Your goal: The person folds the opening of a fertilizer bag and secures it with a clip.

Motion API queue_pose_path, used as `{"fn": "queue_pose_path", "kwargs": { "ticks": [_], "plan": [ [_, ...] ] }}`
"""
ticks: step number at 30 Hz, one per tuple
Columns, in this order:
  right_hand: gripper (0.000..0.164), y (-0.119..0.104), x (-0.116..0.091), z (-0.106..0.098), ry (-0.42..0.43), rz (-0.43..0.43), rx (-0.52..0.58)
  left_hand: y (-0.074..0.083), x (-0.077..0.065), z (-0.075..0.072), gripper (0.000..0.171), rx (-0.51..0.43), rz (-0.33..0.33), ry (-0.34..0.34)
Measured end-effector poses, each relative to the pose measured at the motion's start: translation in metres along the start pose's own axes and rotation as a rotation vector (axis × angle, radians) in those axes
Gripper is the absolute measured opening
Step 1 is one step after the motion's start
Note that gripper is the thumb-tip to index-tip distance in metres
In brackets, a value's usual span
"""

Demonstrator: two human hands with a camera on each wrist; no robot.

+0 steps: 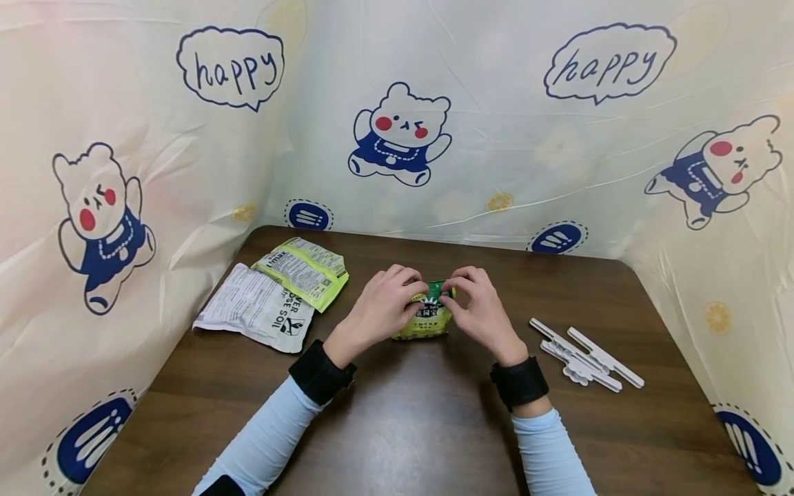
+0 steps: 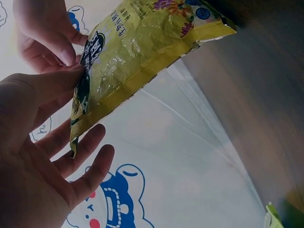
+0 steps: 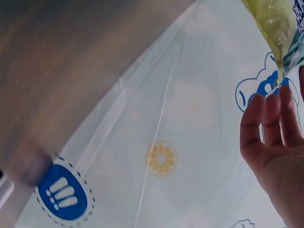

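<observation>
A small yellow-green packet [image 1: 428, 324] with a darker green top stands on the table between my two hands. My left hand [image 1: 386, 303] pinches its upper left part; in the left wrist view the thumb lies on the printed front of the packet [image 2: 137, 57], while the lower fingers spread free beside its edge. At the upper right, my right hand [image 1: 484, 313] pinches the packet near the top corner. The right wrist view catches one side of the packet [image 3: 270, 23], with several bent fingers close below it.
On the left of the table [image 1: 409, 427], a lime-green pouch [image 1: 307, 272] overlaps a white soil bag [image 1: 257, 310]. Several white plastic sticks [image 1: 583, 358] lie at the right. A printed curtain [image 1: 496, 165] rises behind the table and along both sides.
</observation>
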State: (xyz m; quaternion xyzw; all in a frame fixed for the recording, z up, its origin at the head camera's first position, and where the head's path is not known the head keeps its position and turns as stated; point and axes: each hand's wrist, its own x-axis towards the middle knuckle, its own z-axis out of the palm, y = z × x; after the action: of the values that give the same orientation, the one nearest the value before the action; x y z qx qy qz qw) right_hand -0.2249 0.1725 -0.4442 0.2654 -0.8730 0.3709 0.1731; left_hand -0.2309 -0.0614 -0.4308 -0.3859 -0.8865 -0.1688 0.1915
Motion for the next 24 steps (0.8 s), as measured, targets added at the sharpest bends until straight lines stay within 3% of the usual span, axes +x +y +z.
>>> {"fn": "queue_pose_path", "kwargs": {
  "ticks": [7, 16, 24],
  "plan": [
    [0.022, -0.0017, -0.0026, -0.0023, -0.101, 0.009, -0.037, 0.0000, -0.0020, 0.0024, 0.022, 0.007, -0.012, -0.018],
    [0.020, 0.0047, -0.0005, -0.0020, -0.143, 0.012, -0.017, -0.0004, 0.0016, 0.0020, 0.024, 0.010, -0.029, -0.035],
    [0.016, 0.0065, -0.0017, -0.0030, -0.179, 0.023, 0.031, -0.0005, 0.0015, 0.0035, 0.030, 0.028, -0.073, -0.088]
  ]
}}
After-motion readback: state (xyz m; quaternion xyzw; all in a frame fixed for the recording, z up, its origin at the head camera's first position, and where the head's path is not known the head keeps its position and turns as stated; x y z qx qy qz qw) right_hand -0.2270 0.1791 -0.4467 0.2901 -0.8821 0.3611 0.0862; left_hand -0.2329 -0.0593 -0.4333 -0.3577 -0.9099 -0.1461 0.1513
